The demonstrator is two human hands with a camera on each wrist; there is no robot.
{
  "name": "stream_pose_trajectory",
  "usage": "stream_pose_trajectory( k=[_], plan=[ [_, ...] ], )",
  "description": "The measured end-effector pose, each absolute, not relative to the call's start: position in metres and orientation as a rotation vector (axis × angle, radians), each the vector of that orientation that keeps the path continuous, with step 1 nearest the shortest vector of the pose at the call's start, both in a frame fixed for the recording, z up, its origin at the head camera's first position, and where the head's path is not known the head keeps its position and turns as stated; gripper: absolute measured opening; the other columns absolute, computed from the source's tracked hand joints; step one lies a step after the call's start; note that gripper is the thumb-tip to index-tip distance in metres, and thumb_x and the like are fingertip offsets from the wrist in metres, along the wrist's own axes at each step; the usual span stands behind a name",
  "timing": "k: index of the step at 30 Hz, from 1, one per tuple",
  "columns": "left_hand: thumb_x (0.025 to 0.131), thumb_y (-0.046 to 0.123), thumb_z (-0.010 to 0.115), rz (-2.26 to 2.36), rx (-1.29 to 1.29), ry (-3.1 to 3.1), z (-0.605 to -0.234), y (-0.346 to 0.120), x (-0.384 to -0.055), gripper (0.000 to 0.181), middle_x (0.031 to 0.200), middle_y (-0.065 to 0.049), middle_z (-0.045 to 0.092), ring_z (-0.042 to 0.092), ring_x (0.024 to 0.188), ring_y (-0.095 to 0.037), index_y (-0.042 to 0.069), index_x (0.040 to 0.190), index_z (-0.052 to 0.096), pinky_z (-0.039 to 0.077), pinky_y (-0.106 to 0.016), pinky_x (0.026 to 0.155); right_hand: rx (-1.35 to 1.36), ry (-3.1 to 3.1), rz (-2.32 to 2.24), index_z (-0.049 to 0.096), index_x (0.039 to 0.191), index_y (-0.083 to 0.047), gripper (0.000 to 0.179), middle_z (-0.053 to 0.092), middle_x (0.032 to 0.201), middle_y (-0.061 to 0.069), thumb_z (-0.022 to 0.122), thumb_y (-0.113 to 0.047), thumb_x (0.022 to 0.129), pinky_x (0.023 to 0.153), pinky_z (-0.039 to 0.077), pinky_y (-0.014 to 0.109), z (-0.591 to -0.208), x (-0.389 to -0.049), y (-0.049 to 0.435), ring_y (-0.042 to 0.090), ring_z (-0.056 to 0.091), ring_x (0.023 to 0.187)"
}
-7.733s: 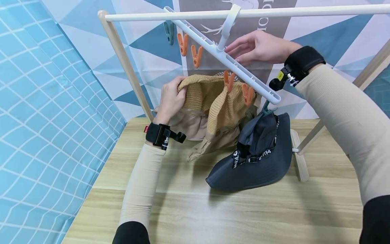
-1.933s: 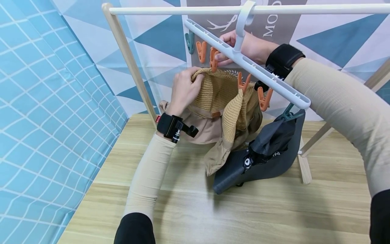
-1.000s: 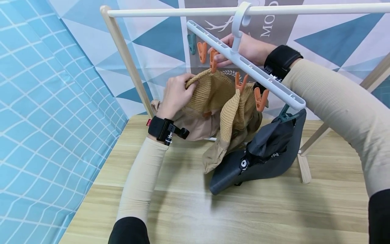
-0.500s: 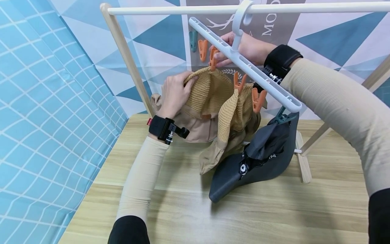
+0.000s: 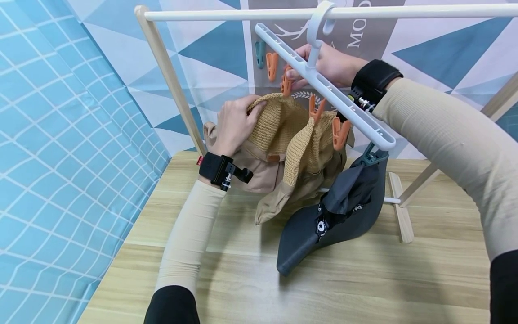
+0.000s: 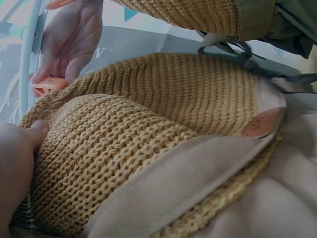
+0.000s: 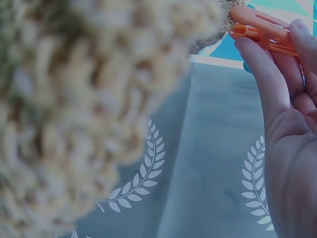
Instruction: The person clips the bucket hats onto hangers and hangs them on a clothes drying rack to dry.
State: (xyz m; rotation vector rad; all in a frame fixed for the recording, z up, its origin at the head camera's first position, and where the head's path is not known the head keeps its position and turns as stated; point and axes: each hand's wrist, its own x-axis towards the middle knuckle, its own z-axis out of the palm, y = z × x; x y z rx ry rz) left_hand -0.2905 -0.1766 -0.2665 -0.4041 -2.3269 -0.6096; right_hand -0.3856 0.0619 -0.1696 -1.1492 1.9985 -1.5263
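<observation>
My left hand grips the brim of a woven straw hat with pinkish-beige fabric, thumb on the weave. My right hand, behind the hanger, pinches an orange clothespin at that brim's upper edge. In the right wrist view, thumb and fingers squeeze the clothespin; how far it covers the brim is hard to see. In the left wrist view a leather tag shows inside the hat. Beside it hangs woven straw with khaki fabric, clipped by another orange clothespin.
A dark grey brimmed hat hangs from a teal clothespin at the hanger's near end. More clothespins hang along the hanger, including an orange one and a teal one. A white rail on wooden legs carries the hanger above a wooden table.
Earlier my right hand was at the hanger bar; now it holds a clothespin at the hat's brim. Lately the hanger's near end has swung slightly left, with the dark hat. My left grip continues.
</observation>
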Motion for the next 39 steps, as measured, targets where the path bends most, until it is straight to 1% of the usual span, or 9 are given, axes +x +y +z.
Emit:
stream_pose_trajectory(
  k=[6, 10, 14, 17, 21, 26, 30, 33, 39],
  plan=[
    [0.1, 0.048, 0.055, -0.565, -0.37, -2.404, -0.261, -0.172, -0.294, 0.034, 0.099, -0.003, 0.079, 0.07, 0.082, -0.022, 0.026, 0.114, 0.077, 0.053, -0.045, 0.067, -1.115, 1.889, -1.618, 0.061, 0.093, 0.013, 0.016, 0.072, 0.087, 0.014, 0.072, 0.003, 0.088, 0.083, 0.06, 0.037, -0.171, -0.385, 0.059, 0.027, 0.074, 0.087],
    [0.1, 0.051, 0.053, -0.556, -0.347, -2.446, -0.256, -0.166, -0.296, 0.037, 0.095, -0.004, 0.078, 0.067, 0.079, -0.021, 0.026, 0.115, 0.076, 0.051, -0.043, 0.065, -1.074, 1.841, -1.652, 0.062, 0.094, 0.012, 0.015, 0.074, 0.087, 0.016, 0.073, 0.003, 0.087, 0.084, 0.06, 0.038, -0.171, -0.385, 0.058, 0.028, 0.074, 0.088],
    [0.099, 0.055, 0.051, -0.538, -0.316, -2.481, -0.251, -0.163, -0.297, 0.041, 0.087, -0.004, 0.073, 0.065, 0.078, -0.021, 0.027, 0.114, 0.076, 0.049, -0.042, 0.063, -1.14, 1.871, -1.592, 0.061, 0.098, 0.016, 0.019, 0.075, 0.092, 0.017, 0.07, 0.002, 0.089, 0.085, 0.06, 0.036, -0.17, -0.384, 0.06, 0.028, 0.073, 0.091],
    [0.099, 0.058, 0.049, -0.516, -0.298, -2.494, -0.25, -0.161, -0.297, 0.044, 0.075, -0.005, 0.063, 0.061, 0.075, -0.022, 0.023, 0.099, 0.076, 0.047, -0.042, 0.061, -1.18, 1.863, -1.561, 0.059, 0.099, 0.02, 0.021, 0.076, 0.096, 0.021, 0.068, 0.002, 0.091, 0.087, 0.059, 0.036, -0.168, -0.382, 0.06, 0.03, 0.073, 0.095],
    [0.099, 0.059, 0.048, -0.497, -0.281, -2.515, -0.25, -0.159, -0.298, 0.048, 0.068, -0.005, 0.051, 0.056, 0.07, -0.023, 0.02, 0.078, 0.065, 0.042, -0.039, 0.059, -1.164, 1.863, -1.573, 0.06, 0.098, 0.019, 0.02, 0.076, 0.096, 0.021, 0.068, 0.003, 0.091, 0.087, 0.059, 0.035, -0.166, -0.378, 0.058, 0.03, 0.073, 0.095],
    [0.099, 0.059, 0.048, -0.503, -0.278, -2.53, -0.25, -0.157, -0.298, 0.049, 0.068, -0.004, 0.047, 0.053, 0.07, -0.022, 0.019, 0.072, 0.057, 0.038, -0.037, 0.059, -1.137, 1.894, -1.589, 0.062, 0.097, 0.015, 0.017, 0.077, 0.093, 0.016, 0.07, 0.002, 0.09, 0.086, 0.06, 0.034, -0.167, -0.378, 0.058, 0.027, 0.074, 0.093],
    [0.099, 0.058, 0.047, -0.517, -0.291, -2.534, -0.249, -0.155, -0.298, 0.048, 0.068, -0.004, 0.046, 0.052, 0.068, -0.022, 0.019, 0.075, 0.06, 0.035, -0.035, 0.058, -1.168, 1.888, -1.568, 0.061, 0.1, 0.017, 0.019, 0.077, 0.096, 0.019, 0.069, 0.002, 0.091, 0.088, 0.059, 0.035, -0.167, -0.38, 0.059, 0.029, 0.073, 0.097],
    [0.1, 0.058, 0.046, -0.524, -0.305, -2.537, -0.248, -0.153, -0.298, 0.047, 0.068, -0.003, 0.046, 0.051, 0.067, -0.022, 0.019, 0.078, 0.063, 0.034, -0.034, 0.057, -1.178, 1.893, -1.558, 0.061, 0.1, 0.018, 0.02, 0.077, 0.096, 0.018, 0.069, 0.001, 0.091, 0.087, 0.059, 0.035, -0.167, -0.378, 0.059, 0.028, 0.073, 0.096],
    [0.101, 0.055, 0.047, -0.548, -0.333, -2.515, -0.247, -0.15, -0.298, 0.042, 0.064, -0.002, 0.043, 0.049, 0.064, -0.021, 0.023, 0.094, 0.074, 0.034, -0.033, 0.056, -1.192, 1.904, -1.53, 0.059, 0.102, 0.02, 0.024, 0.077, 0.098, 0.018, 0.068, 0.001, 0.092, 0.088, 0.059, 0.034, -0.164, -0.372, 0.058, 0.028, 0.073, 0.098]
  ],
)
